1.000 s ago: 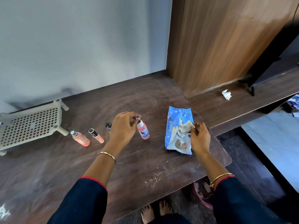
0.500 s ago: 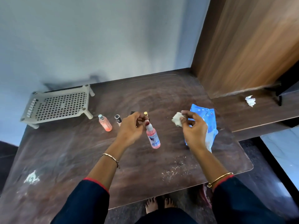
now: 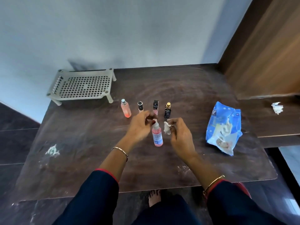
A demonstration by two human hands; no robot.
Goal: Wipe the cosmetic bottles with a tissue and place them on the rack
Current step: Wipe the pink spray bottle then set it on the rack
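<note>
My left hand (image 3: 140, 125) pinches the top of a pink spray bottle (image 3: 157, 137), which hangs upright over the middle of the dark wooden table (image 3: 90, 156). Just to its right, my right hand (image 3: 180, 135) pinches a small white tissue (image 3: 167, 130) close to the bottle's neck. Behind my hands stand several small bottles in a row: a pink one (image 3: 126, 108), a black-capped one (image 3: 140, 106), a dark pink-bottomed one (image 3: 155, 106) and a black one with a gold cap (image 3: 167, 109). The beige perforated rack (image 3: 82, 85) stands at the table's back left with nothing on it.
A blue wipes pack (image 3: 223, 127) lies open on the table's right side. A crumpled tissue (image 3: 277, 107) sits on the lower shelf at right. White specks (image 3: 52, 151) mark the table's left part. A wooden cabinet (image 3: 266, 51) rises at the back right.
My right hand pulled a tissue out of the wipes pack and brought it left to the spray bottle. My left hand kept holding the bottle. My head turned left, showing more of the rack.
</note>
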